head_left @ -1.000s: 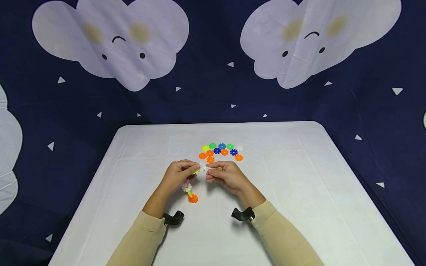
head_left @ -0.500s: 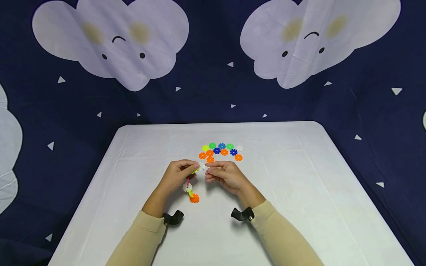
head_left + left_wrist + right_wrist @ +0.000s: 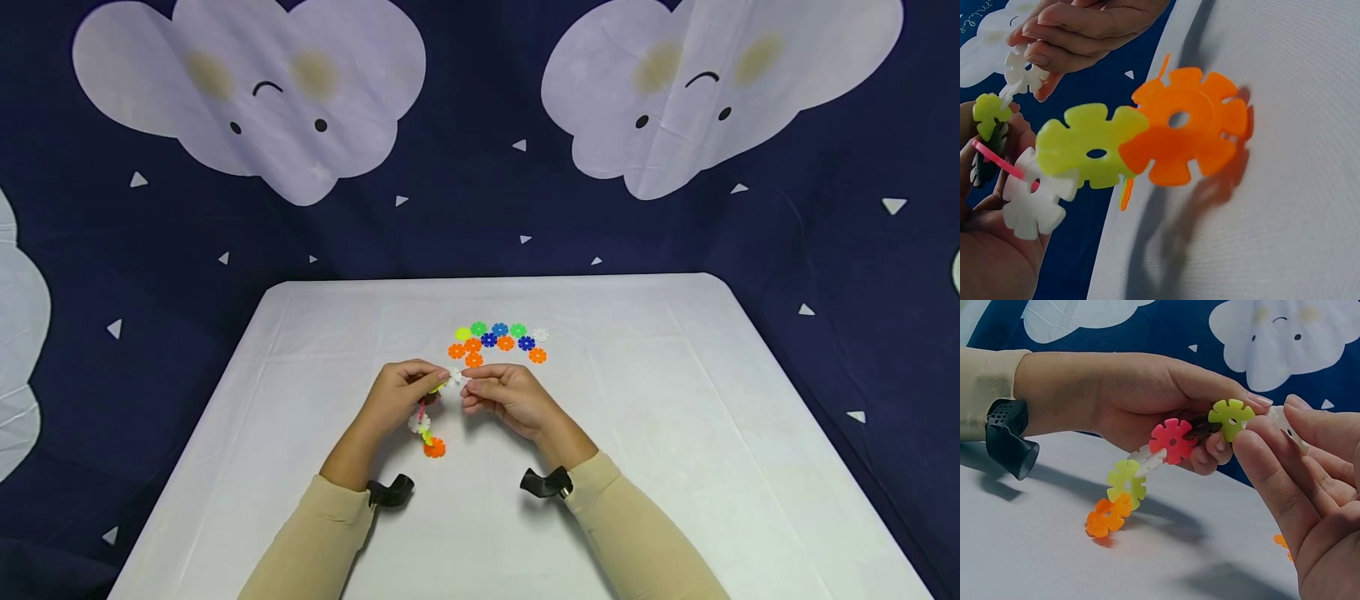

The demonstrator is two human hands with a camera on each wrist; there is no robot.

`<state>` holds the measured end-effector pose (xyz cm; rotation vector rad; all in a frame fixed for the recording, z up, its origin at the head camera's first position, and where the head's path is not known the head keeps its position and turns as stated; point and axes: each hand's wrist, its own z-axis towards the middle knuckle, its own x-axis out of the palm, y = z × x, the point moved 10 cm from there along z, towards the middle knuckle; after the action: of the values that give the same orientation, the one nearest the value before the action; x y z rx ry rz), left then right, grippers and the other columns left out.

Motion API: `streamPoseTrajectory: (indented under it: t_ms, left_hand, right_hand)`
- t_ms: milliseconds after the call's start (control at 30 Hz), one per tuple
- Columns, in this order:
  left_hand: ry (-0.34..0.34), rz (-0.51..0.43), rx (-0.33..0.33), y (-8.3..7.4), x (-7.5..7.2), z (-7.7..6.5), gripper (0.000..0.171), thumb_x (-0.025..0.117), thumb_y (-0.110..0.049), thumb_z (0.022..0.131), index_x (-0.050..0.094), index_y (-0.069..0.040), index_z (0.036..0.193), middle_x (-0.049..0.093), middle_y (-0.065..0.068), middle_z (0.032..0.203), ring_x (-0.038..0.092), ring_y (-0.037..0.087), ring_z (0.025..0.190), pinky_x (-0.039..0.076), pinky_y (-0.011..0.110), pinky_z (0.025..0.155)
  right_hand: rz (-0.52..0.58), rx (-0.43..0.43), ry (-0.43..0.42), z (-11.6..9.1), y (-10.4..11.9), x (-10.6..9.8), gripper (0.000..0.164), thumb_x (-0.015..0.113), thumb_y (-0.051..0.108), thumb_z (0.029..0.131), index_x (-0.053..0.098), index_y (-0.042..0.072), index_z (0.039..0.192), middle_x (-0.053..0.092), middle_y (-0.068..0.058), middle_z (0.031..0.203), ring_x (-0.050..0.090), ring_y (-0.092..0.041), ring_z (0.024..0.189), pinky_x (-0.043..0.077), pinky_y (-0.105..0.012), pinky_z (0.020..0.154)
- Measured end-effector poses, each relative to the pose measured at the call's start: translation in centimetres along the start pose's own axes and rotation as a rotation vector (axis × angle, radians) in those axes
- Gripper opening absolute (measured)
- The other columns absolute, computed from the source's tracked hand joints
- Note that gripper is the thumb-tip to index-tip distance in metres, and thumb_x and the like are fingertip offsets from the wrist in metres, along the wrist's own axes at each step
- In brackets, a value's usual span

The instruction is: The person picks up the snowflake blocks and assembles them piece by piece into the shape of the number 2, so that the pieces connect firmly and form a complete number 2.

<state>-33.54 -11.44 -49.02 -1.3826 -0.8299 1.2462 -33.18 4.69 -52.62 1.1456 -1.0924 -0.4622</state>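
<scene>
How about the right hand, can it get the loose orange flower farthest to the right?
Probably yes: the orange flower lies uncovered just beyond the right hand, with nothing visible between them. But that hand pinches a white flower, so it would likely need to let go first.

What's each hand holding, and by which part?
Left hand: the disc chain, near its upper yellow disc; exact contact is hidden. Right hand: a white disc, pinched by its edge.
</scene>
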Motion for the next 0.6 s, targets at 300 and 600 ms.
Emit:
streamPoseTrajectory:
  t_ms: [300, 600]
  left_hand:
    - [-0.001, -0.002, 0.005, 0.14, -0.02, 0.06, 0.021, 0.077, -0.02, 0.1, 0.081, 0.0, 0.101, 0.07, 0.022, 0.086, 0.062, 0.023, 0.071, 0.054, 0.029, 0.065]
    - [-0.009, -0.019, -0.008, 0.14, -0.14, 0.02, 0.02, 0.075, -0.015, 0.101, 0.079, 0.004, 0.104, 0.072, 0.019, 0.091, 0.062, 0.024, 0.073, 0.054, 0.029, 0.066]
  right_hand:
    - [-0.018, 0.006, 0.008, -0.05, 0.02, 0.1, 0.026, 0.062, -0.006, 0.104, 0.065, -0.016, 0.127, 0.075, -0.02, 0.098, 0.076, -0.024, 0.081, 0.062, -0.04, 0.081]
    - [-0.031, 0.0, 0.024, -0.18, 0.37, 0.08, 0.026, 0.061, -0.006, 0.104, 0.064, -0.018, 0.127, 0.075, -0.02, 0.1, 0.076, -0.025, 0.083, 0.062, -0.042, 0.082]
